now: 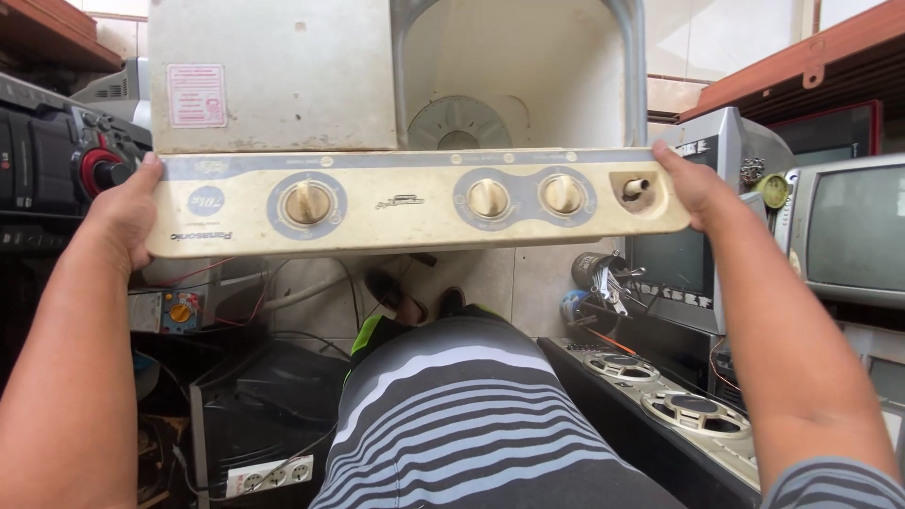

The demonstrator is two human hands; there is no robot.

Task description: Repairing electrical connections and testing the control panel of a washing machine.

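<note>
I grip the yellowed control panel (415, 203) by its ends — left hand (127, 212) and right hand (693, 184) both clasped round it — held level in front of the washing machine (283, 75); I'd judge even pull best, minding the wires (283, 292) beneath

Appliance repair workshop. Old televisions (848, 226) at right, stereo (57, 160) upper left. Speaker unit (679, 405) lower right, loose wiring (236, 292) centre left.

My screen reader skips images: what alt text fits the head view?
Two bare hands, left hand and right hand, hold the ends of a long cream control panel with three round knobs, in front of a washing machine.
</note>
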